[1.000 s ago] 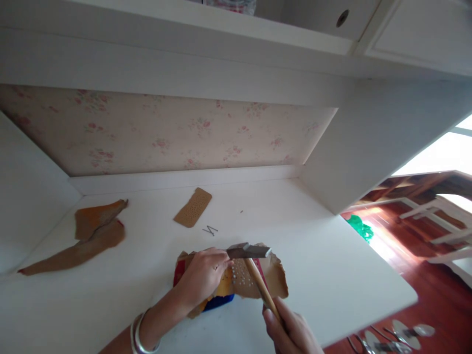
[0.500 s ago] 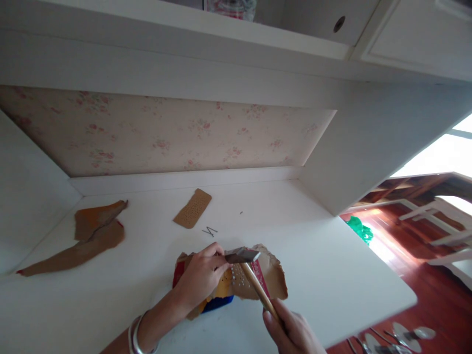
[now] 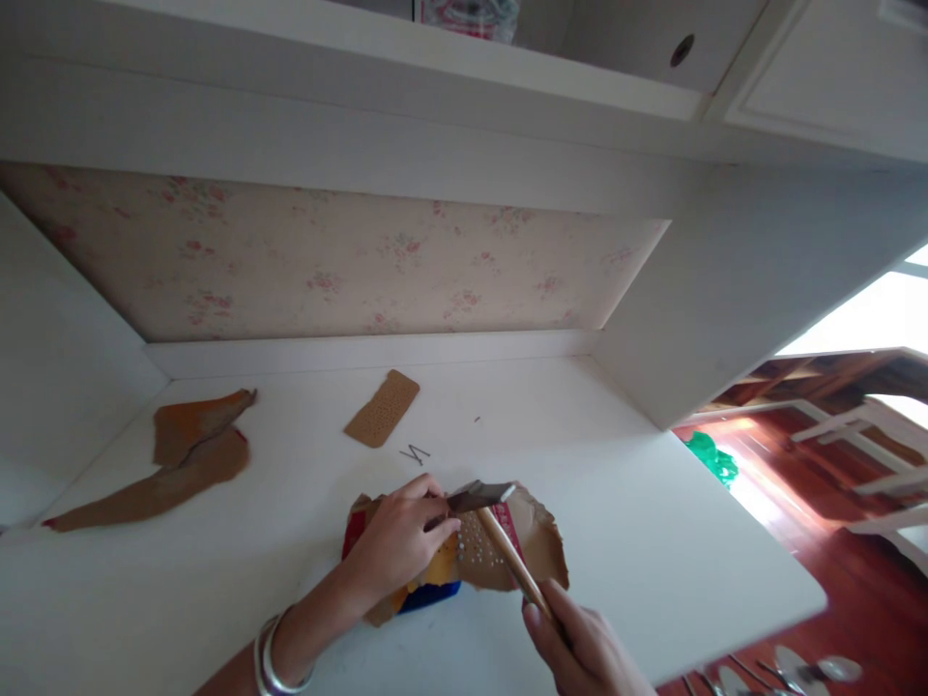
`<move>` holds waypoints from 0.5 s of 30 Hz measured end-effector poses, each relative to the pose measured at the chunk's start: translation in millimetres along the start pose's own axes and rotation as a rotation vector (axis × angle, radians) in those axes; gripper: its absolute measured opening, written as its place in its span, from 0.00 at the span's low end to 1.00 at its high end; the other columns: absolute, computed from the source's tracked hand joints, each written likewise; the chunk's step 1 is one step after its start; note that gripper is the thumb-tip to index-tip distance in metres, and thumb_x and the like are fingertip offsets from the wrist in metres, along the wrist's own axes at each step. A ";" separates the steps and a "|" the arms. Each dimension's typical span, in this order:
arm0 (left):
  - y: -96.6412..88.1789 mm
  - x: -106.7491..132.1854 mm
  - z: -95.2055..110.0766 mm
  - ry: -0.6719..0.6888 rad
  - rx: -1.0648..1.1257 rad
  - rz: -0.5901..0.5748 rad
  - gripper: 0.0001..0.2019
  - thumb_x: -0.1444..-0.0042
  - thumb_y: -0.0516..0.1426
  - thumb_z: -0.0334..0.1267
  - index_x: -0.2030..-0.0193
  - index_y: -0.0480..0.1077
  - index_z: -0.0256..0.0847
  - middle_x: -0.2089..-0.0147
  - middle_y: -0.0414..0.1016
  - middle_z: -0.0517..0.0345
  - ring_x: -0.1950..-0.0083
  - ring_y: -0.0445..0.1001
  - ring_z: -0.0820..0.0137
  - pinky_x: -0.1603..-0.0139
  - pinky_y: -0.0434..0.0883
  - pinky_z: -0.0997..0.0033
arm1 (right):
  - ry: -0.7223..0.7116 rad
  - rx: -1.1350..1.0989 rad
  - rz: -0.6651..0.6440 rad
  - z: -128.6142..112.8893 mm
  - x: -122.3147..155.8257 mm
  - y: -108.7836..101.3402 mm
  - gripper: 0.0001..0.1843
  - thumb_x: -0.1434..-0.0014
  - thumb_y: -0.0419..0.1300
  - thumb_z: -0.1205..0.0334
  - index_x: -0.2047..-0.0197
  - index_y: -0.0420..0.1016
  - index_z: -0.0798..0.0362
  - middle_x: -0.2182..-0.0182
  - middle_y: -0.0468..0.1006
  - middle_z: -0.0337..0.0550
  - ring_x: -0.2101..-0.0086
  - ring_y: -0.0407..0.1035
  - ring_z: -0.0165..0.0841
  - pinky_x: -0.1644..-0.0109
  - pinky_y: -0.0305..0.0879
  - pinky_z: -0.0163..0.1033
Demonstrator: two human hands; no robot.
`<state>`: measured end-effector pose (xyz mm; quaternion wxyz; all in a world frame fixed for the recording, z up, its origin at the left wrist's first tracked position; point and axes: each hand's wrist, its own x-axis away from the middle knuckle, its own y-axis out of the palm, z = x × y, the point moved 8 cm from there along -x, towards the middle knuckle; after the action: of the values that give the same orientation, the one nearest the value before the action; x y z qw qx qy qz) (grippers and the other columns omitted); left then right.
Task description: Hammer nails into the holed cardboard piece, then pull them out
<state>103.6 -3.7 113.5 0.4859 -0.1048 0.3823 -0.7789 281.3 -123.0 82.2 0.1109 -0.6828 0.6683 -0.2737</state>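
Observation:
My right hand [image 3: 584, 638] is wrapped round the wooden handle of a hammer [image 3: 513, 556]. The metal hammer head lies across the fingertips of my left hand [image 3: 406, 532] as I see it. My left thumb and fingers are pinched together over a torn piece of cardboard [image 3: 540, 536]; what is between them, if anything, is hidden. Many small holes and pale dots mark the middle of this cardboard. A blue object [image 3: 429, 596] shows under its front edge. Several thin nails [image 3: 416, 453] lie just beyond my left hand.
A small perforated cardboard piece [image 3: 382, 409] lies on the white tabletop [image 3: 638, 541] towards the back. Torn cardboard scraps [image 3: 192, 464] rest at the left. One tiny dark bit [image 3: 477, 420] is farther right. A white overhead shelf and side panels enclose the back.
The hammer head sits slightly higher over my left fingers, and a gap shows by my left thumb. Both hands stay in nearly the same place. The whole view has shifted a little.

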 end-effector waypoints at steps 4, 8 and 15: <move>-3.2 1.3 -3.3 -0.042 0.042 0.012 0.02 0.45 0.64 0.34 0.67 0.74 0.41 0.61 0.71 0.63 0.74 0.65 0.78 0.69 0.66 0.76 | 0.013 0.023 0.005 -6.8 -2.5 -8.0 0.31 0.38 0.45 0.30 0.69 0.67 0.49 0.78 0.61 0.32 0.80 0.56 0.29 0.77 0.54 0.35; -3.6 2.7 -6.9 -0.055 0.091 0.038 0.22 0.48 0.66 0.35 0.46 0.72 0.47 0.54 0.71 0.61 0.72 0.65 0.77 0.68 0.69 0.75 | -0.050 0.091 0.003 -12.5 -6.0 -13.1 0.29 0.37 0.45 0.32 0.70 0.67 0.48 0.78 0.65 0.34 0.78 0.60 0.31 0.72 0.58 0.36; -2.6 4.4 -8.4 -0.052 0.104 0.041 0.30 0.50 0.66 0.35 0.39 0.66 0.49 0.47 0.69 0.57 0.71 0.67 0.76 0.65 0.72 0.73 | -0.114 0.233 0.018 -25.7 -7.9 -23.5 0.28 0.35 0.45 0.34 0.70 0.70 0.47 0.78 0.72 0.38 0.76 0.65 0.34 0.69 0.60 0.36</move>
<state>95.1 -2.6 108.6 0.5164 -0.0920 0.3306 -0.7846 288.2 -107.8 113.8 0.2299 -0.6738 0.6305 -0.3092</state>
